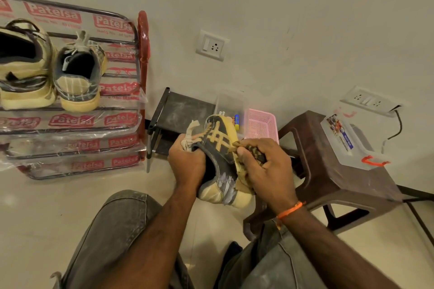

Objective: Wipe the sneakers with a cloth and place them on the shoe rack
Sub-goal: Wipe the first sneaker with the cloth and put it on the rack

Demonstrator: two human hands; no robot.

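Two hands share one sneaker [220,159] above the floor, heel toward the person, toe pointing away. The left hand [186,164] grips its collar, fingers curled inside; the right hand [263,166] pinches a mottled cloth [254,156] against its right side. Beyond, left, the shoe rack [138,73] holds two sneakers.

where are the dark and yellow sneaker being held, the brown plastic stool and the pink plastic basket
dark and yellow sneaker [219,148], head view, on its striped side panel
brown plastic stool [321,178], head view, on its bare seat top
pink plastic basket [261,124], head view, on its mesh wall
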